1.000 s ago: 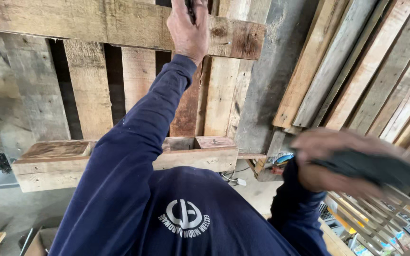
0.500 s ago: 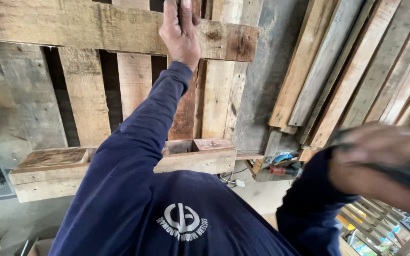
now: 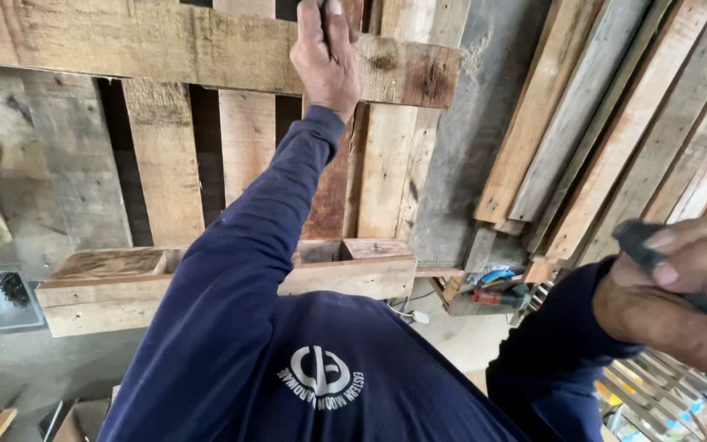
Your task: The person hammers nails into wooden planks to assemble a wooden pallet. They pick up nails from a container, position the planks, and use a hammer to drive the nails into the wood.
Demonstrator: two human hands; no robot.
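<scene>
My left hand (image 3: 325, 57) is raised against the top cross board (image 3: 165, 45) of an upright wooden pallet. Its fingers are closed around a dark narrow object (image 3: 321, 6) that runs out of the top of the view. My left arm in a dark blue sleeve (image 3: 239, 270) stretches up to it. My right hand (image 3: 681, 282) is close to the camera at the right edge, closed on a dark grey object (image 3: 640, 237) that is blurred and mostly hidden by the fingers.
A lower pallet board with blocks (image 3: 108, 282) juts out at waist height. Loose planks (image 3: 615, 123) lean against the wall at right. A blue and red tool (image 3: 493, 290) lies below them. A clear tub (image 3: 2, 299) sits at left on the concrete floor.
My right hand has moved right and a little lower with its dark object. My left hand has stayed at the top board, shifting only slightly.
</scene>
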